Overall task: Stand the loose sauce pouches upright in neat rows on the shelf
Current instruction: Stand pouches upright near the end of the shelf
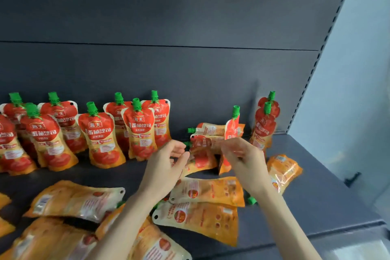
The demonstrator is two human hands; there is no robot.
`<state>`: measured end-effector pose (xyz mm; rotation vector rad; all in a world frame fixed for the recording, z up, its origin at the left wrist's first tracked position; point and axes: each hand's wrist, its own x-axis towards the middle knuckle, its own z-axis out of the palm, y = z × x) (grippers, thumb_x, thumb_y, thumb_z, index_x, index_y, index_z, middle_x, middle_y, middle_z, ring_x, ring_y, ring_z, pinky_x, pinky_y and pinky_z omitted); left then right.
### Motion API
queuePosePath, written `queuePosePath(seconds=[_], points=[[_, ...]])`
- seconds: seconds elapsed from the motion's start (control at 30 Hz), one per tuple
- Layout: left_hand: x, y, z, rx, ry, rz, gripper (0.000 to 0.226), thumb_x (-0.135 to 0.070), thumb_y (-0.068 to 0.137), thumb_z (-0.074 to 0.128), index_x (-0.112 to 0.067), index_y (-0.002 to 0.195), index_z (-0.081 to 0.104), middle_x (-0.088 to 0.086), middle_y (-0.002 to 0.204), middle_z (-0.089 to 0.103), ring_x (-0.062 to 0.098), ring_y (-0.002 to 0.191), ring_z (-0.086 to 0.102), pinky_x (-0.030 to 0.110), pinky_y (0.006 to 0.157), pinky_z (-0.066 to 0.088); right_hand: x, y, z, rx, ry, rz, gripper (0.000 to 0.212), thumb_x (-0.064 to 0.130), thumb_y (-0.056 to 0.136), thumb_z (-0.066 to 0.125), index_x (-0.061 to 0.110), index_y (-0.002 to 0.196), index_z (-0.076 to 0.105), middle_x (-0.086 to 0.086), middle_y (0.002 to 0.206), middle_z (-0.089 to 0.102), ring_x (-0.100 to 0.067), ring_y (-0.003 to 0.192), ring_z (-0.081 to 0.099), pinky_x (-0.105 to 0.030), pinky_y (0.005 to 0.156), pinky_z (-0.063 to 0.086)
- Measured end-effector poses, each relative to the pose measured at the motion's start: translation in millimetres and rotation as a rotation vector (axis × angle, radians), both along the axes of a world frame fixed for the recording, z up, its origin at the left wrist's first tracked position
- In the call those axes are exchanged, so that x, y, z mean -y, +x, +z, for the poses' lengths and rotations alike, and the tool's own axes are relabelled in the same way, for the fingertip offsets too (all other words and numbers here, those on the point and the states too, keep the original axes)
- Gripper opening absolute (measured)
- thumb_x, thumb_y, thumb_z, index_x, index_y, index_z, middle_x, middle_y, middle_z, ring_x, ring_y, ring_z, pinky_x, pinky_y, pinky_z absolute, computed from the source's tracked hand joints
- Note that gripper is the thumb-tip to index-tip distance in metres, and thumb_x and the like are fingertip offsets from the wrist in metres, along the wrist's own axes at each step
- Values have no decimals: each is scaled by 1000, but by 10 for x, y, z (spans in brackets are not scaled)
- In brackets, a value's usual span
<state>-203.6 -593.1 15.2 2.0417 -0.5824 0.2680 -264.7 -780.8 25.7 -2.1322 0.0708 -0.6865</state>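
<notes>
These sauce pouches (80, 198) are soft foil bags filled with paste. I judge them rather light, floppy in the middle and a little slippery on the glossy skin. The firm parts are the green cap (236, 111) and the flat sealed edges, and the wide bottom is what lets a pouch stand. It is best, I think, to take one at the shoulders just under the cap, or by its two side edges, and to set the bottom down flat before letting go. The right hand (242, 156) has its fingers curled with the thumb against them. It appears to pinch the edge of one pouch (231, 127) that stands edge-on, with the cap rising above the knuckles and the bottom showing below the fingers. The picture is blurred there, so I cannot tell how firm the grip is. The left hand (166, 164) is half open, fingers loosely bent and thumb apart, and it holds nothing that I can see. Its fingertips are just beside a small heap of lying pouches (205, 143) between the two hands. Beyond the left hand and to its left, standing pouches (99, 133) are lined up in rows near the back of the shelf (316, 186). Beyond the right hand, to its right, two more pouches (263, 126) stand. Under both wrists and forearms many loose pouches (207, 192) lie flat, not yet stood up.
</notes>
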Motion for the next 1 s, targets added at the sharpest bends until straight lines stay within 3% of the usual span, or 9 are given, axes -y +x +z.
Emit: queuePosePath(seconds=[0.13,0.3,0.37,0.47,0.57,0.67,0.8,0.9,1.0], points=[[677,-149,-17,-21,-63,68,20,-24,86,63,-18,105,58,-11,92,62,3,87,61,15,73,51,650,-175,-61,-25,9,21,14,10,90,58,19,89,68,13,88,69,1,83,63,-11,73,46],[1308,-241,-126,-54,-50,246,41,-42,76,71,-21,105,51,-7,100,61,15,91,60,36,78,51,1293,-250,-123,-47,65,8,12,13,89,59,21,93,67,8,87,69,-5,82,63,-6,67,44],[1448,-233,-140,-94,-51,291,46,-43,75,72,-19,107,49,-2,106,61,15,96,58,32,76,48,1413,-221,-121,-80,92,-2,6,19,87,61,20,92,63,8,85,66,-6,81,62,-6,63,43],[1610,-178,-103,-138,-22,368,52,-40,78,69,-12,115,47,3,114,59,17,103,55,25,74,37,1532,-77,-116,-119,108,8,19,29,84,65,17,97,57,11,87,62,-5,79,58,-9,64,42],[1716,-94,-91,-147,-41,403,53,-38,79,69,-11,120,48,6,117,60,22,110,56,24,76,38,1586,138,-161,-151,105,49,34,32,81,70,16,106,53,2,103,63,-13,88,61,-19,72,48],[1747,-22,-138,-141,-60,415,47,-33,79,71,-9,116,54,8,114,63,24,108,59,25,76,42,1568,356,-231,-183,53,47,38,35,77,73,19,102,49,0,103,63,-17,91,61,-27,76,51],[1702,78,-217,-135,-86,367,42,-30,78,73,-10,112,58,5,112,65,21,105,61,27,79,47,1600,532,-279,-179,64,-4,32,25,77,74,18,98,51,-1,100,65,-21,90,62,-38,80,53],[1694,165,-214,-169,-125,229,35,-26,77,74,-15,107,58,2,108,67,17,100,63,33,81,53,1750,569,-253,-125,79,134,28,14,81,69,15,107,60,4,101,65,-14,93,61,-29,82,49],[1706,272,-207,-235,-172,109,37,-20,79,72,-18,112,56,-1,109,66,14,104,62,31,84,53,1931,620,-223,-173,74,235,22,9,83,67,12,104,62,3,97,66,-16,91,62,-32,83,51]])
